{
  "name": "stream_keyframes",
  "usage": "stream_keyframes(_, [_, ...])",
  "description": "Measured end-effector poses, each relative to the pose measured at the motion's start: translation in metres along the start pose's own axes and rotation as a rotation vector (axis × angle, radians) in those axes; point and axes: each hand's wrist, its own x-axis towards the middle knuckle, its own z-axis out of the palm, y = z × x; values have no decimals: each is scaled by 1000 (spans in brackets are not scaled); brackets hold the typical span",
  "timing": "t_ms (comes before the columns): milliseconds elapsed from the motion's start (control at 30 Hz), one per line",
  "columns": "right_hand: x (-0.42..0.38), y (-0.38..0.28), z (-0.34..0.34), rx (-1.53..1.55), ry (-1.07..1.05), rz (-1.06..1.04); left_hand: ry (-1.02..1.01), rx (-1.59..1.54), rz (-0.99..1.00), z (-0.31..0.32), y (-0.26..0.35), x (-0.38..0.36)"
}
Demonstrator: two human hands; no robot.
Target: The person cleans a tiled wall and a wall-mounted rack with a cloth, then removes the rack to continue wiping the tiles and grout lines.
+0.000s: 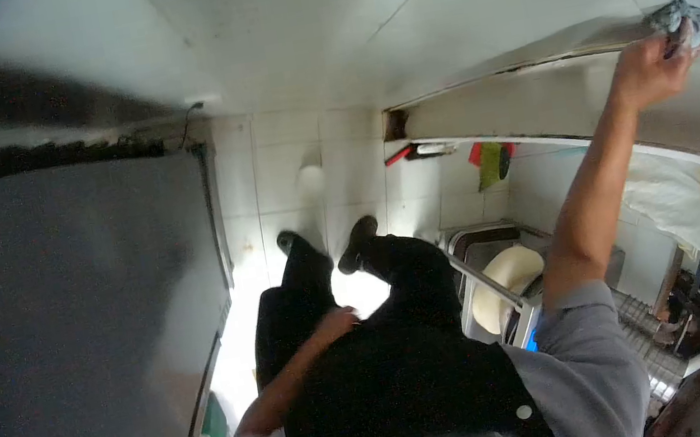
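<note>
With my right arm stretched out to the upper right, my right hand [653, 72] is closed around a crumpled grey cloth [677, 18]. The cloth lies against the pale tiled wall [472, 7], just above the edge of a long ledge [523, 99]. My left hand [335, 323] hangs low in front of my dark trousers. It looks small and blurred, and its fingers cannot be made out.
A large grey panel [80, 307] stands on the left. Below the ledge are a red and green cloth [492, 161], a metal rack [483, 275] with a cream-coloured object [506, 281], and a white sheet [681, 198]. Tiled floor [284, 178] lies ahead of my shoes.
</note>
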Motion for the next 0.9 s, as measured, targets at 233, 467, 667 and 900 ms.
stream_keyframes(233, [28,3,3,-34,14,-27,211,248,-406,43,-32,-61])
stream_keyframes(467, [80,88,26,103,129,-114,-25,-206,-581,77,-32,-119])
stream_keyframes(667, [-271,-56,65,29,-131,26,90,-444,-675,24,-110,-128])
stream_keyframes(900, [-242,-12,60,53,36,-79,921,-342,-465,-146,-206,-46])
